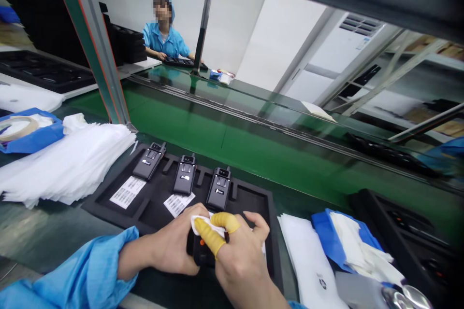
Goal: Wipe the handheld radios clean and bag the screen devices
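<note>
My left hand [174,246] grips a dark handset [200,252] above a black tray [253,205] on the green tabletop [36,234], while my right hand [241,253], wearing yellow finger covers [209,237], presses a pinched white cloth [216,229] against it. From afar, I see three similar handsets [184,178] lying in the tray.

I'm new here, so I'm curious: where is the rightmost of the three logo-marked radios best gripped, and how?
Probably by the body's long sides, from above: the rightmost radio lies logo up in the black tray, its narrow body easy to pinch. I'd avoid the thin antenna at its far end.
</note>
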Demonstrator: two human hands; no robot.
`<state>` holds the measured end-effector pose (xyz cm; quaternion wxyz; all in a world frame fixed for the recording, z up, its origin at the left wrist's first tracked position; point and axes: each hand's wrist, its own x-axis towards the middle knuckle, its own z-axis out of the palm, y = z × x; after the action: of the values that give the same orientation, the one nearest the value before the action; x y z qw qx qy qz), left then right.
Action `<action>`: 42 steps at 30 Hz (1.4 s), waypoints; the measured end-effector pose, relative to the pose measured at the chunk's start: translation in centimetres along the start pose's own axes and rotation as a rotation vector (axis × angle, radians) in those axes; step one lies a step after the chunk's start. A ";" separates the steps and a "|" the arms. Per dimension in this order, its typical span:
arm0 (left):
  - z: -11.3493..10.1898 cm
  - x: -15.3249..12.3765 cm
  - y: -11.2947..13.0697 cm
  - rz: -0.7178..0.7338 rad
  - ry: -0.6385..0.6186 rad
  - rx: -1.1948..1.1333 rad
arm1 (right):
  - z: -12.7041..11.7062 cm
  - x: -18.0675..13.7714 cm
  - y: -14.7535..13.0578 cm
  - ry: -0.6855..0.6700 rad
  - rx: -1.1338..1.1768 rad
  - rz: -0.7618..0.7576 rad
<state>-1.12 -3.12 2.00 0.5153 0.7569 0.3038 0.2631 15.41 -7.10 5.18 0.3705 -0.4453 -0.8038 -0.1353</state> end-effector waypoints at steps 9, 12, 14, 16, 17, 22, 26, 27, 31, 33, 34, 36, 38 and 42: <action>0.1 0.0 0.2 -0.051 0.002 -0.019 | -0.5 -0.8 0.6 0.028 -0.039 0.088; 0.1 0.0 0.0 -0.052 0.006 -0.038 | -0.1 -0.7 -0.4 0.043 -0.009 0.055; 0.0 0.1 -0.1 -0.058 0.003 -0.045 | 0.1 -0.8 -0.8 0.053 -0.005 0.042; 0.1 0.2 -0.1 -0.052 -0.009 -0.038 | 0.2 -1.0 -0.8 0.061 0.002 0.041; 0.1 0.2 0.0 -0.043 -0.016 -0.030 | 0.2 -1.1 -0.7 0.067 0.003 0.044; 0.4 0.3 -0.1 0.002 -0.021 0.004 | -0.2 -2.1 -0.2 0.069 0.005 0.042; 0.4 0.3 -0.2 -0.009 -0.003 -0.010 | -0.3 -2.8 0.2 0.076 0.006 0.041; 0.4 0.3 -0.2 -0.016 -0.003 -0.021 | -0.2 -3.0 0.4 0.078 -0.006 0.049; 0.3 0.3 -0.5 -0.045 -0.011 -0.105 | -0.1 -3.7 1.2 0.061 -0.048 0.106; 0.2 0.3 -0.6 -0.062 -0.017 -0.146 | -0.1 -3.8 1.5 0.056 -0.060 0.126; 0.2 0.3 -0.6 -0.071 -0.018 -0.163 | -0.1 -3.9 1.6 0.058 -0.068 0.134; 0.2 0.3 -0.7 -0.084 -0.020 -0.192 | -0.2 -3.8 1.7 0.066 -0.081 0.143; 0.2 0.4 -0.7 -0.085 -0.017 -0.193 | -0.3 -3.6 1.7 0.073 -0.086 0.143; 0.3 0.3 -0.8 -0.089 -0.011 -0.172 | -0.2 -2.8 1.1 0.081 -0.076 0.100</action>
<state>-0.86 -2.85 1.17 0.5914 0.6971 0.3102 0.2609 17.36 -8.32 3.23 0.3919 -0.4926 -0.7593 -0.1649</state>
